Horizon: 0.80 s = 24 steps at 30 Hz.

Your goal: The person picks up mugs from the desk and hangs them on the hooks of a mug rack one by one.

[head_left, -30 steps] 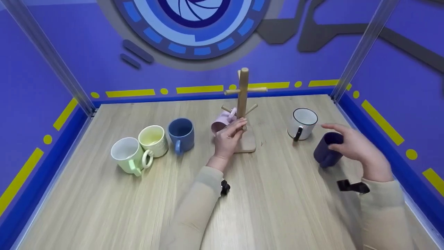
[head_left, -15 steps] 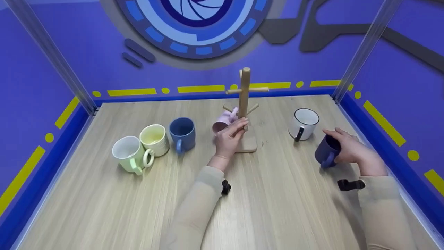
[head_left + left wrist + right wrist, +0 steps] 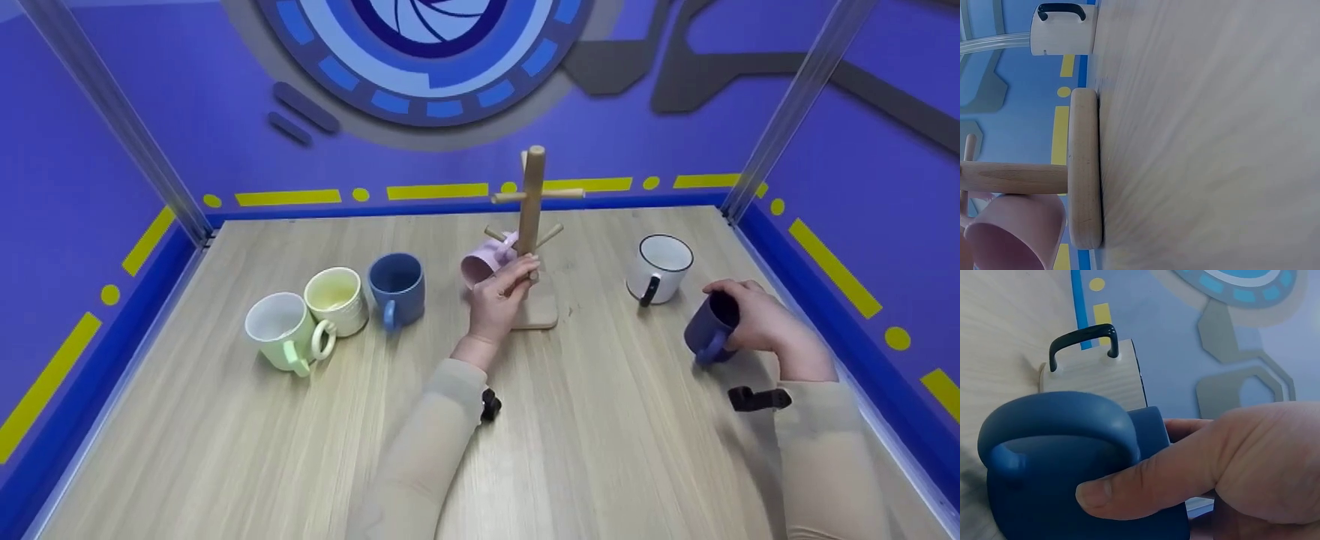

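In the head view my left hand (image 3: 498, 297) holds the wooden mug tree (image 3: 532, 202) low on its front, fingertips at a short peg. Just behind that hand a pink mug (image 3: 481, 265) hangs tilted on the tree; the left wrist view shows this pink mug (image 3: 1022, 230) beside the post, mouth outward. On the right, my right hand (image 3: 763, 321) grips a dark blue mug (image 3: 703, 330) by its rim and side. The right wrist view has the thumb (image 3: 1123, 495) pressed along the dark blue mug (image 3: 1072, 495), next to its handle. The mug's far side is hidden.
A white mug (image 3: 658, 270) with a black handle stands behind the dark blue one. Left of the tree stand a blue mug (image 3: 397, 289), a yellow mug (image 3: 337, 301) and a light green mug (image 3: 279, 330). Blue-purple walls (image 3: 420, 161) enclose the wooden table (image 3: 570, 435).
My right hand has come down onto the dark blue mug and taken hold of it; the mug's handle now shows more plainly. My left hand has stayed at the mug tree.
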Each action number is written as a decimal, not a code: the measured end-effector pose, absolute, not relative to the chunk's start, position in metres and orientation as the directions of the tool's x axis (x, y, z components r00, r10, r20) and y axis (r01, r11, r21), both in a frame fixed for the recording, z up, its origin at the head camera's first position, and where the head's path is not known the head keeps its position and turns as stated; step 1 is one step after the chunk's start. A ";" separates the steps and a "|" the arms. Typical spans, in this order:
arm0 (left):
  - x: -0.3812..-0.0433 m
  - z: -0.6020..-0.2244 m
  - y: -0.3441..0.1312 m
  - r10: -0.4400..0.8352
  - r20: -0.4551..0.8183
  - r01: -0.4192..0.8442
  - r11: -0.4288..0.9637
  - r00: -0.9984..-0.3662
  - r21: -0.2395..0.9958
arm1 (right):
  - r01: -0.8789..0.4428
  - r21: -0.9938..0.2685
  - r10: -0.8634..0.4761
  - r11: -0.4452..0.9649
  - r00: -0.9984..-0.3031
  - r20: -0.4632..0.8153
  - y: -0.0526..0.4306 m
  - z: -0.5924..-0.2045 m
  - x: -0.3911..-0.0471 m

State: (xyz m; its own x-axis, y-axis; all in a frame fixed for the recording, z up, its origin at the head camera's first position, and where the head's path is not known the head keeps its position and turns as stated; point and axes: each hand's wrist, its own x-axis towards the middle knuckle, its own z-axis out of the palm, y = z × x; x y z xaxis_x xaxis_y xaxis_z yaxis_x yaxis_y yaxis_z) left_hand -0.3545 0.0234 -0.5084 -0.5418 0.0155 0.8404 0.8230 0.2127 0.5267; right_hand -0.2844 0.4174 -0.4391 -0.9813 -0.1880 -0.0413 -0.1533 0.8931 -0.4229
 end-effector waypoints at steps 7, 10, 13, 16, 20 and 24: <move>-0.354 -0.508 0.024 0.019 0.838 0.820 0.223 -0.545 0.528 | -0.153 -0.476 -0.170 0.866 -0.985 0.007 0.412 -0.436 -0.278; -0.355 -0.508 0.024 0.024 0.840 0.820 0.236 -0.541 0.521 | -0.155 -0.517 -0.166 0.842 -0.986 0.026 0.405 -0.433 -0.277; -0.354 -0.509 0.024 0.025 0.839 0.812 0.266 -0.544 0.519 | -0.162 -0.575 -0.176 0.802 -0.984 0.032 0.396 -0.430 -0.276; -0.353 -0.508 0.024 0.022 0.833 0.802 0.283 -0.553 0.526 | -0.153 -0.640 -0.183 0.753 -0.983 0.020 0.388 -0.428 -0.275; -0.353 -0.508 0.024 0.016 0.829 0.803 0.259 -0.559 0.536 | -0.122 -0.709 -0.190 0.694 -0.982 -0.017 0.379 -0.427 -0.275; -0.353 -0.509 0.025 0.011 0.833 0.814 0.219 -0.553 0.538 | -0.087 -0.807 -0.215 0.584 -0.975 -0.051 0.372 -0.430 -0.278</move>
State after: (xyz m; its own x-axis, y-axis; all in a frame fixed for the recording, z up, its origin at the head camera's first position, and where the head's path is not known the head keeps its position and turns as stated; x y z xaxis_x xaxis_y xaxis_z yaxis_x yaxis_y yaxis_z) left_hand -0.3532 0.0248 -0.5089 -0.5532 0.0110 0.8329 0.8140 0.2193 0.5378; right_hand -0.2778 0.3723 -0.4296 -0.9754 -0.2147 -0.0505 -0.0868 0.5842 -0.8070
